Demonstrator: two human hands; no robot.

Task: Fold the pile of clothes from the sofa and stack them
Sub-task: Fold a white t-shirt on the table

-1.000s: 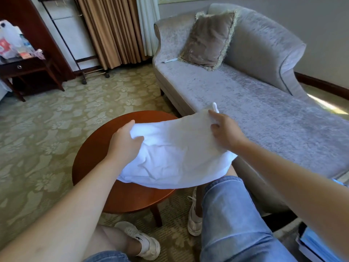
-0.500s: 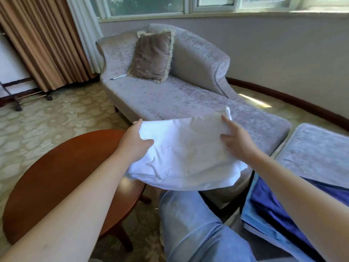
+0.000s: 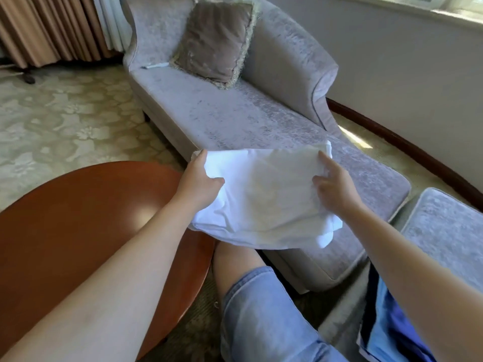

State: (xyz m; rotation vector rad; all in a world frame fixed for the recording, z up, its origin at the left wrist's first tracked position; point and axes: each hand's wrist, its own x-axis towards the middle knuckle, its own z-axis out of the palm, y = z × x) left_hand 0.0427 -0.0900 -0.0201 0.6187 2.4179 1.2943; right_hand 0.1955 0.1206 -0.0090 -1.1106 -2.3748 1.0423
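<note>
Pale grey velvet sofa [image 3: 235,118] now lies beneath the folded white cloth garment [image 3: 264,202], carried off the round reddish wooden surface [image 3: 78,218], left hand [image 3: 201,184] and right hand [image 3: 333,190] each pinching a side edge, probably bound for the blue folded stack [image 3: 392,335].

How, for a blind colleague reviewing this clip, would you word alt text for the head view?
A left hand and right hand hold a folded white garment before a grey sofa; a round wooden table sits at left.
</note>
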